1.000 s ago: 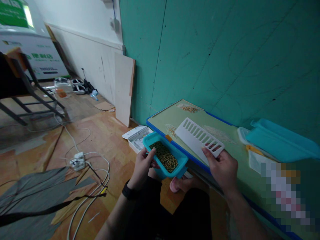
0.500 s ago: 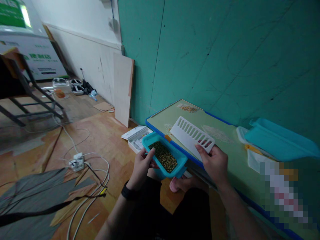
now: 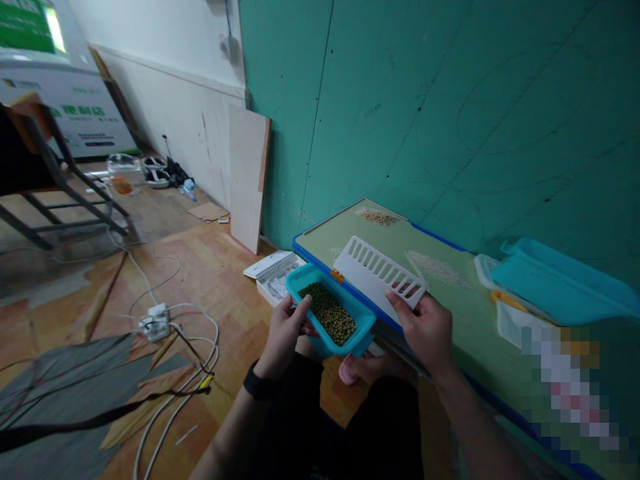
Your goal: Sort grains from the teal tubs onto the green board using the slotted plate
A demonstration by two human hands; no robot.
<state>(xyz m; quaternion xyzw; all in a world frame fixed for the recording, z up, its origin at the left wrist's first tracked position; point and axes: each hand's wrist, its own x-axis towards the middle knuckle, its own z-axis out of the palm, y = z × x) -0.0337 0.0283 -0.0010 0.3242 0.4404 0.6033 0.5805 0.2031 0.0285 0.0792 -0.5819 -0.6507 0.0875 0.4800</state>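
My left hand (image 3: 284,333) grips the near left side of a small teal tub (image 3: 360,319) filled with green beans (image 3: 330,312), holding it just off the table's edge. My right hand (image 3: 424,328) is closed on the near end of a white slotted plastic board (image 3: 376,275), which lies tilted over the green table (image 3: 350,230) right beside the tub. Small heaps of pale grain (image 3: 436,268) and of brownish grain (image 3: 377,217) lie on the table surface.
A teal tray (image 3: 560,283) on white sheets rests at the table's right. The teal wall (image 3: 450,113) stands behind. On the wooden floor are a white box (image 3: 273,273), a power strip (image 3: 156,319) with cables, a leaning board (image 3: 249,177) and a dark frame (image 3: 45,173).
My right hand has slid the white slotted board leftward along the table, closer to the teal tub. The left hand and tub have stayed where they were.
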